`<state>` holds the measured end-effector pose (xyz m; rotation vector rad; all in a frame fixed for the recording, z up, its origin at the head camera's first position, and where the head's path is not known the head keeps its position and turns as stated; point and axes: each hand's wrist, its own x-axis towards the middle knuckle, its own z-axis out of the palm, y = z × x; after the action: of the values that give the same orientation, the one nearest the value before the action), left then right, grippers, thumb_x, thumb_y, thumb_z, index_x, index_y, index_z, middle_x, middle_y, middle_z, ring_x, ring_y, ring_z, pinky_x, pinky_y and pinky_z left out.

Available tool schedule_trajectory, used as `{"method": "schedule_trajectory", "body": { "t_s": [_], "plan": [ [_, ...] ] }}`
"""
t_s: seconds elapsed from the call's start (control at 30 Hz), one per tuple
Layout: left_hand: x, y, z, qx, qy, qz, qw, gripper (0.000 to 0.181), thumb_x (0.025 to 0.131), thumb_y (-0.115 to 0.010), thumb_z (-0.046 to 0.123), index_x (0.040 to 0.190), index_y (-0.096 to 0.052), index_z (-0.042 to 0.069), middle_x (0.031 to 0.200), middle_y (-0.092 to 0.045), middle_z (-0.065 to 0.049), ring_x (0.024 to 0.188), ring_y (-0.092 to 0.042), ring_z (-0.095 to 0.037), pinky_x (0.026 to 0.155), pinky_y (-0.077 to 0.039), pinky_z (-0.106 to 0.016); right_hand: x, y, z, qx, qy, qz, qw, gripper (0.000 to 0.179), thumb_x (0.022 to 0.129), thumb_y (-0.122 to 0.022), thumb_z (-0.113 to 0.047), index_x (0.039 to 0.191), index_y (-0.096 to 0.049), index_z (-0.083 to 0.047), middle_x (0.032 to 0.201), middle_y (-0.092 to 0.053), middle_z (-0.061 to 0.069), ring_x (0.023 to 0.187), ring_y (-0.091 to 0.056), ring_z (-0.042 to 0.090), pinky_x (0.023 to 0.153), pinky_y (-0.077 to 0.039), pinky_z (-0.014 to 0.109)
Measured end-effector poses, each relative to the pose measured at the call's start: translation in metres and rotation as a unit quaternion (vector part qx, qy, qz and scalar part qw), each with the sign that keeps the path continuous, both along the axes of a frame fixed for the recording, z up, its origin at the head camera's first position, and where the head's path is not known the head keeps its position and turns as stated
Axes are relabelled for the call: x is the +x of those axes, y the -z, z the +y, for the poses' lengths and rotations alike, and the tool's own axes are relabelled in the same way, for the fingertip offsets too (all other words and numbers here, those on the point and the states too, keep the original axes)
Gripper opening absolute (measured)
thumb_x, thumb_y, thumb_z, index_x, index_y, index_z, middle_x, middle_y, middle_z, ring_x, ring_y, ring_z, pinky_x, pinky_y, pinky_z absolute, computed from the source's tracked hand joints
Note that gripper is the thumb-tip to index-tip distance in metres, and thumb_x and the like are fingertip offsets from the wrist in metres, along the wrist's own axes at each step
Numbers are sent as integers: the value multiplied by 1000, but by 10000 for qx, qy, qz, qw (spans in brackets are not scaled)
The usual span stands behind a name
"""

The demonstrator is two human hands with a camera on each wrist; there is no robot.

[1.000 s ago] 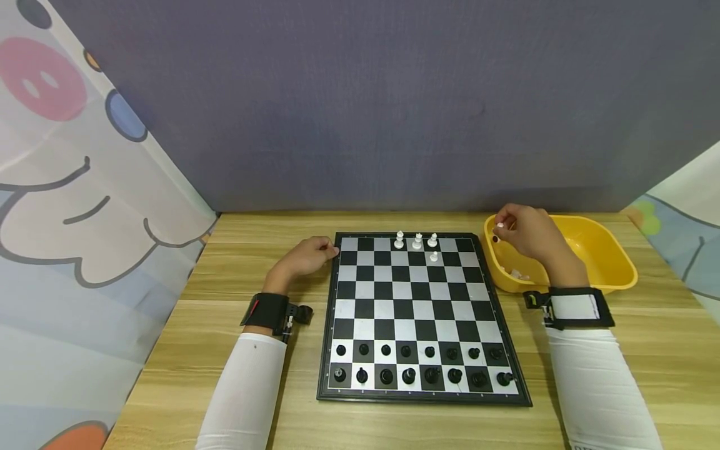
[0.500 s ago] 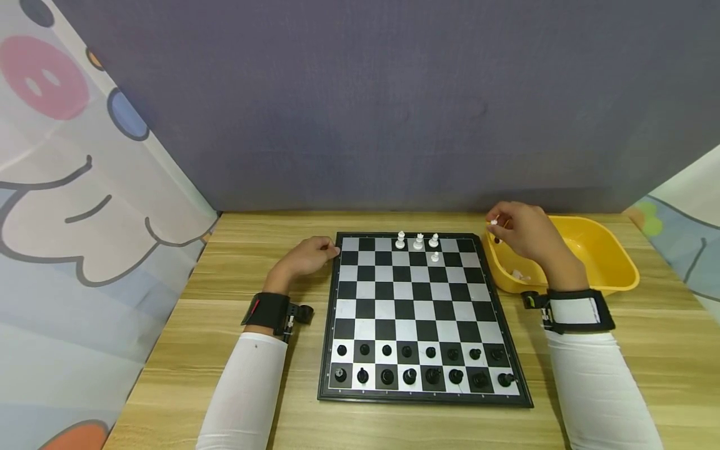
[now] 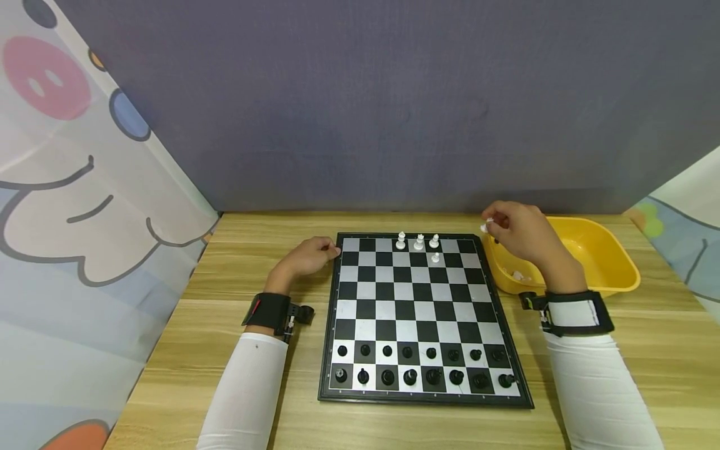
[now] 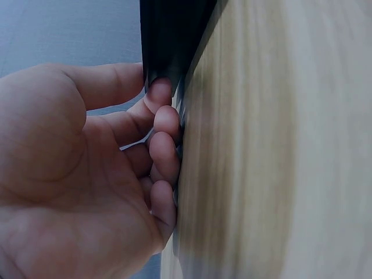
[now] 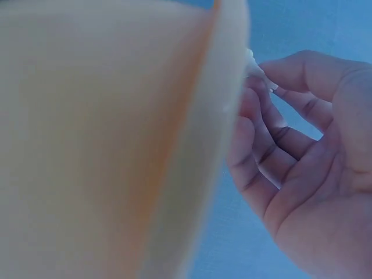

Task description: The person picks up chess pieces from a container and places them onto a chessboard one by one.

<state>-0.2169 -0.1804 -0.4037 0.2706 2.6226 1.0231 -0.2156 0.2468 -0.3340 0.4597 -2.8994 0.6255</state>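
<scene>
My right hand [image 3: 520,232] is over the left rim of the yellow basin [image 3: 610,253], pinching a small white chess piece [image 3: 486,227] between thumb and fingertips. In the right wrist view the basin's blurred wall partly covers the fingertips and the white chess piece [image 5: 254,68]. At the chessboard [image 3: 384,289]'s upper left, my left hand [image 3: 305,256] holds the board's edge, thumb against the black frame [image 4: 174,35] and the other fingers curled near the tabletop. Three white pieces stand on the far row, with a white pawn [image 3: 435,257] in front of the rightmost.
Two rows of black chess pieces [image 3: 410,376] fill the near side of the board. More white pieces [image 3: 519,275] lie in the basin. A grey panel [image 3: 360,125] rises behind the wooden table [image 3: 253,237], and a cartoon-printed cloth [image 3: 112,250] hangs at the left.
My right hand has moved slightly left with the white piece, from over the basin's inside to its left rim. The left hand has stayed at the board's edge.
</scene>
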Motion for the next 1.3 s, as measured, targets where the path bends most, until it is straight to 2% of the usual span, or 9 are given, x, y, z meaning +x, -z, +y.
{"method": "schedule_trajectory", "body": {
  "t_s": [0.23,0.6,0.9,1.07,1.3],
  "plan": [
    [0,-1,-1,47,15,-15,10000,29,108,-51,32,86,-52,14,79,-46,1,74,-47,-18,69,-38,-32,3,-4,-6,44,-20,-50,10000,20,100,-60,-14,114,-70,-6,99,-73,16,89,-66,32,79,-51,52],
    [1,-1,-1,8,-23,-26,10000,29,108,-50,33,89,-54,12,80,-47,-1,75,-47,-19,69,-39,-32,5,-7,-23,-163,-158,68,9997,14,99,-63,-18,107,-70,-9,90,-73,8,80,-64,24,71,-47,37],
    [2,1,1,114,5,-72,9999,29,108,-50,32,87,-52,12,79,-46,-1,74,-45,-19,69,-39,-33,15,-11,-38,-153,-452,194,9987,15,100,-67,-23,105,-71,-9,84,-72,4,75,-62,19,69,-47,36],
    [2,3,2,163,52,-39,9998,28,108,-50,31,88,-53,11,78,-45,-1,72,-44,-19,68,-38,-33,21,-16,-45,-229,-588,238,9977,12,98,-68,-19,105,-73,-10,85,-73,4,75,-63,18,68,-49,35],
    [2,0,0,66,47,13,10000,27,108,-49,32,89,-54,12,80,-45,-1,75,-45,-19,69,-38,-33,17,-26,-67,-80,-864,279,9958,11,96,-69,-13,105,-73,-8,89,-75,6,79,-68,21,72,-54,40]
  ]
}}
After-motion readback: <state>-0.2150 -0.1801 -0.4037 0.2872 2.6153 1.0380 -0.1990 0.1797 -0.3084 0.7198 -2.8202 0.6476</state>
